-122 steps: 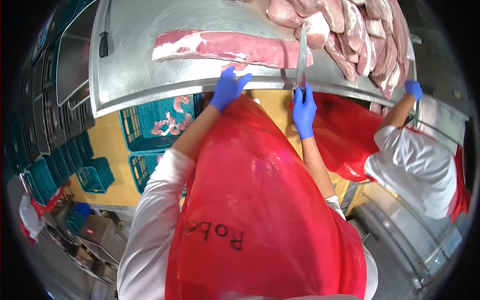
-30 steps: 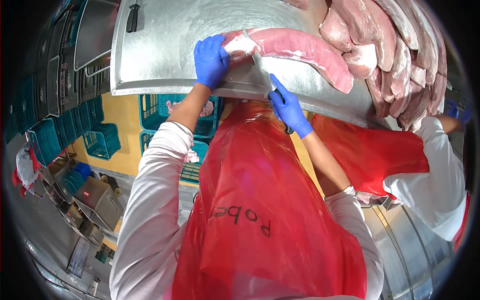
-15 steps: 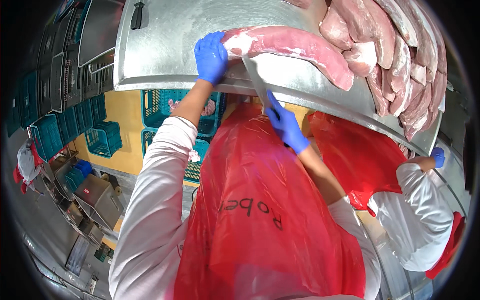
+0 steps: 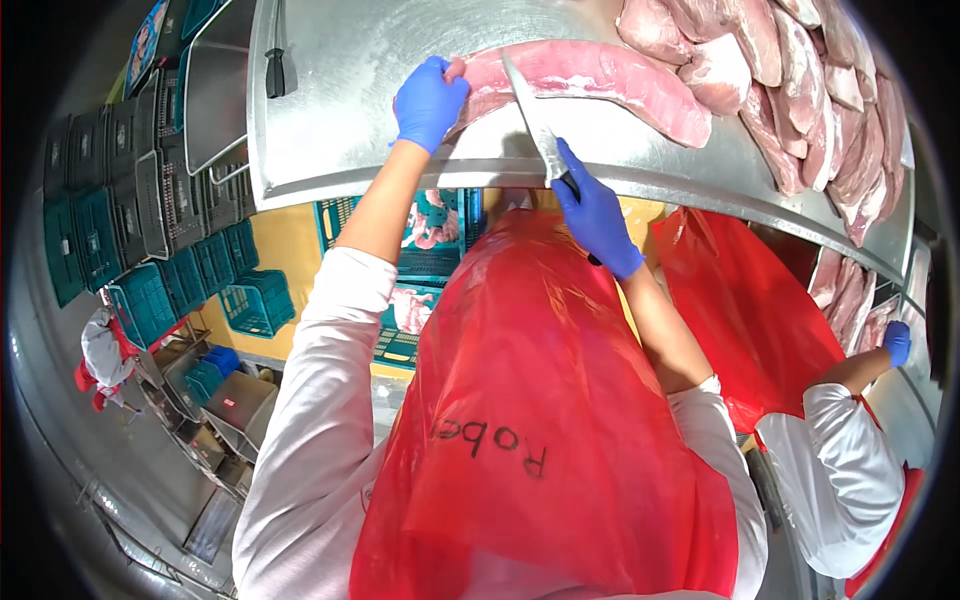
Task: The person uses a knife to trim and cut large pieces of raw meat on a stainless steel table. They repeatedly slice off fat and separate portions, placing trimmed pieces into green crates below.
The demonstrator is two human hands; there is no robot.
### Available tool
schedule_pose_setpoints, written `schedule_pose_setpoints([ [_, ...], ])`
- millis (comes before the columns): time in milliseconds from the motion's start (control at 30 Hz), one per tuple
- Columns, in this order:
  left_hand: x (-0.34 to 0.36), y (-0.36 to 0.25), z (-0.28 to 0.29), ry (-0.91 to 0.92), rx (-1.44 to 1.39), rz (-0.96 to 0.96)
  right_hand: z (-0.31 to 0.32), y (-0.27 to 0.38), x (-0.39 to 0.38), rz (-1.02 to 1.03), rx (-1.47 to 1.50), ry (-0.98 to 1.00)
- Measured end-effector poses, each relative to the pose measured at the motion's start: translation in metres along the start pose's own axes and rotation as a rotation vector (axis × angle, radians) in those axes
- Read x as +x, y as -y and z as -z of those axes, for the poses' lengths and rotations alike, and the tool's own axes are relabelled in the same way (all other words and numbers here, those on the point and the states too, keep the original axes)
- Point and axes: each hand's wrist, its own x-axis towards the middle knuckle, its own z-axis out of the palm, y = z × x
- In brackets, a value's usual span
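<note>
A long pink strip of pork loin (image 4: 620, 78) lies across the metal table (image 4: 340, 110) in front of me. My left hand (image 4: 430, 105), in a blue glove, is closed on its left end, with a bit of meat showing at the thumb and fingertips. My right hand (image 4: 600, 215), also gloved in blue, grips the dark handle of a knife (image 4: 536, 122). The blade slants up and left over the table edge, its tip at the loin's upper left part. Whether the tip has entered the meat I cannot tell.
Several more loins (image 4: 790, 90) are heaped on the right of the table. A second knife (image 4: 275, 75) lies at the upper left. Teal crates (image 4: 397, 345) with meat scraps stand below the table edge. A co-worker's gloved hand (image 4: 897, 343) is at the right.
The knife blade has moved up from the loin's lower edge onto its left part. My left hand has gone from lying over the loin's end to gripping it. The view has shifted slightly.
</note>
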Motion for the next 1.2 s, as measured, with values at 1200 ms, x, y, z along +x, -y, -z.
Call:
schedule_pose_setpoints([
  [1200, -0.019, 0.038, 0.094, 0.056, -0.928, 0.223, -0.074, -0.005, 0.037, 0.223, -0.055, 0.409],
])
